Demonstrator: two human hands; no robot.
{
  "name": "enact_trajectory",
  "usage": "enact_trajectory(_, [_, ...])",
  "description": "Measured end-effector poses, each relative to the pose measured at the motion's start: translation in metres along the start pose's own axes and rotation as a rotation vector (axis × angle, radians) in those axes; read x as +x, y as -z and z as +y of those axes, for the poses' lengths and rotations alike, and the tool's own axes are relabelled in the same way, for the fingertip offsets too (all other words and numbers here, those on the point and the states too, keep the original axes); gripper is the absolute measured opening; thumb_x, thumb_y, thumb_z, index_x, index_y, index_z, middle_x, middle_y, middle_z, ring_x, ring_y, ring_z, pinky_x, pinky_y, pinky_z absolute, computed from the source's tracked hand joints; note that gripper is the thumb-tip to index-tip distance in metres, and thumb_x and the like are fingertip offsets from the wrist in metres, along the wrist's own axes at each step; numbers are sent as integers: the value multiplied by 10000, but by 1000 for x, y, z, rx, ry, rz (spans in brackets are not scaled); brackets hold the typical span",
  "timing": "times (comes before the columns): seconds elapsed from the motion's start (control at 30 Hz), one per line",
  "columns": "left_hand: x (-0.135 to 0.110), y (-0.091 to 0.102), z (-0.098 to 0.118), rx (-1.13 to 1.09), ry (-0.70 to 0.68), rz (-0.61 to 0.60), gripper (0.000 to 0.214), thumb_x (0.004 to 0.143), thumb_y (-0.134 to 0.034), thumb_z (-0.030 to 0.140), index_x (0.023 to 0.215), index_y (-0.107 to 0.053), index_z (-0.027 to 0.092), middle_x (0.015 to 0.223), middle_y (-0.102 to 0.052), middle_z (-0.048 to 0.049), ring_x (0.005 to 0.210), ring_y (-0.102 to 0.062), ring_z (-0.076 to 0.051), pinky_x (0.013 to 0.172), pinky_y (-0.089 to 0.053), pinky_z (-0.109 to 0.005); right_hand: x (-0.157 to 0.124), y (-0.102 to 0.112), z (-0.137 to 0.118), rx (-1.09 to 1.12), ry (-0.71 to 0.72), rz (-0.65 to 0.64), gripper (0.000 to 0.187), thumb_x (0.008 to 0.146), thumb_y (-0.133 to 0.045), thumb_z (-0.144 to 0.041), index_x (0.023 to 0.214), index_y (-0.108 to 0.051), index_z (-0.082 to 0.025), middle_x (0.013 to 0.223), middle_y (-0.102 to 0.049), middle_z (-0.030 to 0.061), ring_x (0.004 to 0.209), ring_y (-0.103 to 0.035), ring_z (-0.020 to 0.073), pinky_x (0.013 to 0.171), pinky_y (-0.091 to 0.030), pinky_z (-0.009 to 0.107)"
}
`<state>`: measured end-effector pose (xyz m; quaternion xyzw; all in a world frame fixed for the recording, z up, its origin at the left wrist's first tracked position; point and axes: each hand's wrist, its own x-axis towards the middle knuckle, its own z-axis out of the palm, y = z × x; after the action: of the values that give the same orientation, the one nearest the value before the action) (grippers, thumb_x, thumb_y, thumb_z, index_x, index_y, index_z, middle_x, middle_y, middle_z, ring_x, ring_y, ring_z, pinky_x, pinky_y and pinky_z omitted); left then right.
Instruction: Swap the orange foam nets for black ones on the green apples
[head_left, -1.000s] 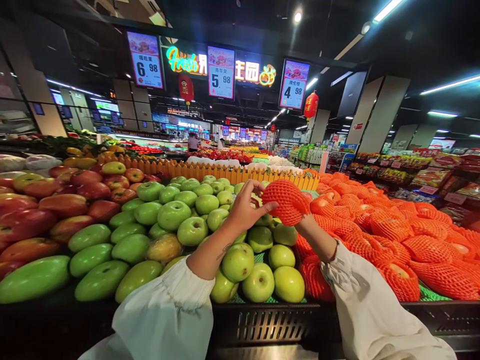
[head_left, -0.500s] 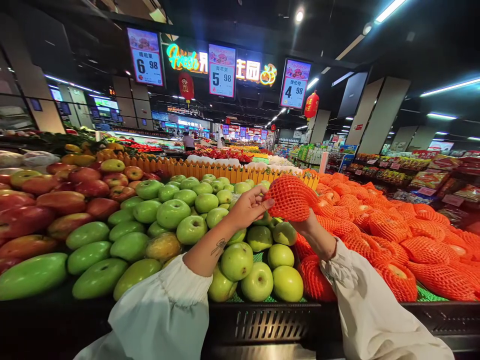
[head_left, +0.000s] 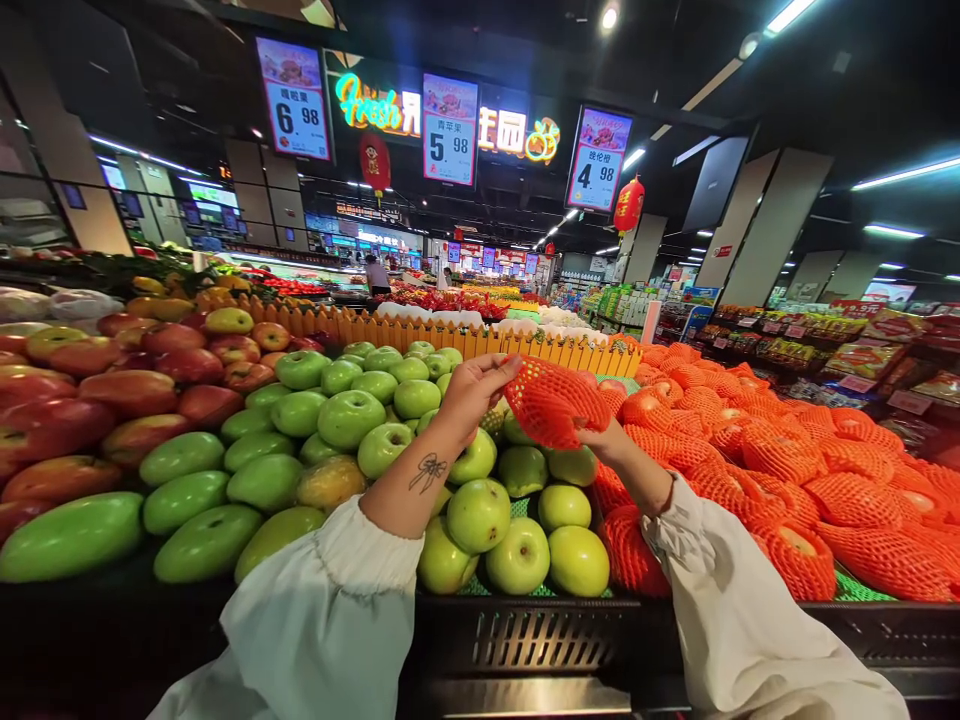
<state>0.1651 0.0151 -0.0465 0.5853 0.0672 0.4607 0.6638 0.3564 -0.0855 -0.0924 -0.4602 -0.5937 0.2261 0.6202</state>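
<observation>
Orange netting (head_left: 556, 398) between both hands (head_left: 474, 397)

The orange-red, pouch-shaped mesh net (head_left: 559, 402) looks like soft, matt foam plastic with a rough, open lattice, while the loose white sleeves (head_left: 322, 610) are creased, matt cloth. The round green apples (head_left: 517, 555) have smooth, waxy, glossy skins. The black slotted crate front (head_left: 442, 635) seems smooth, faintly shiny plastic over a reflective metal strip (head_left: 532, 695); the yellow picket-shaped edging (head_left: 420, 338) could be wood or plastic, too far off to tell.
</observation>
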Motion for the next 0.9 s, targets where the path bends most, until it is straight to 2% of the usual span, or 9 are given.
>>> enact_trajectory(0.07, [2, -1, -2, 6, 55, 7, 533, 496, -920, 544, 711, -635, 149, 581, -585, 46, 460, -402, -27, 437, -221, -166, -1, -4, -4, 51, 6, 21, 506, 524, -914, -444, 961, -737, -261, 1033, -792, 41, 1090, -703, 294, 1095, -499, 551])
enact_trajectory(0.13, [2, -2, -4, 36, 92, -50, 575, 497, -905, 600, 708, -624, 145, 554, -545, 58, 436, -357, -19, 421, -183, -170, 0, -9, -8, 174, 8, 67, 452, 591, -857, -486, 971, -742, -269, 1073, -789, 30, 1126, -688, 279, 1116, -490, 508])
enact_trajectory(0.23, [1, -3, -8, 85, 146, -192, 639, 526, -845, 714, 642, -585, 143, 506, -448, 77, 407, -262, -7, 408, -111, -190, 1, -13, -13, 329, -58, 137, 466, 617, -789, -587, 954, -747, -268, 1021, -797, 30, 1068, -691, 275, 1006, -562, 461])
enact_trajectory(0.33, [-3, -2, -10, 106, 164, -324, 628, 564, -836, 712, 615, -576, 143, 499, -412, 80, 423, -259, -12, 420, -119, -197, 2, -12, -15, 383, -94, 141, 561, 600, -774, -654, 1014, -733, -279, 1056, -791, 36, 1061, -685, 273, 919, -598, 426])
enact_trajectory(0.43, [-6, -2, -11, 135, 185, -475, 561, 530, -914, 590, 741, -681, 126, 587, -550, 46, 476, -341, -21, 444, -187, -186, 3, -12, -17, 434, -81, 113, 624, 595, -767, -697, 1076, -712, -303, 1099, -780, 29, 1064, -684, 264, 866, -617, 402])
enact_trajectory(0.53, [-5, -1, -12, 194, 172, -546, 514, 526, -945, 473, 867, -743, 145, 761, -709, -12, 625, -546, -80, 561, -394, -196, 3, -13, -20, 502, -65, 119, 621, 601, -751, -722, 1078, -702, -327, 1148, -770, 11, 1127, -670, 261, 885, -622, 398])
enact_trajectory(0.63, [1, 1, -15, 304, 81, -508, 399, 596, -899, 396, 876, -759, 149, 839, -756, -41, 718, -629, -134, 668, -488, -246, 1, -13, -21, 500, -57, 179, 566, 647, -709, -702, 1065, -696, -321, 1139, -770, 7, 1138, -664, 264, 870, -622, 399])
enact_trajectory(0.8, [11, 10, -25, 509, -122, -304, 198, 713, -749, 322, 812, -745, 151, 766, -731, -18, 623, -574, -120, 579, -426, -230, -1, -8, -16, 315, -85, 264, 609, 680, -625, -740, 1071, -670, -275, 1031, -770, 60, 1042, -680, 304, 727, -613, 417])
enact_trajectory(0.9, [9, 13, -27, 725, -197, -219, 190, 736, -735, 307, 848, -731, 152, 810, -727, -30, 650, -584, -136, 621, -444, -257, -1, -9, -14, 271, -79, 261, 577, 657, -689, -692, 1033, -688, -254, 1053, -779, 72, 1101, -677, 321, 846, -613, 447])
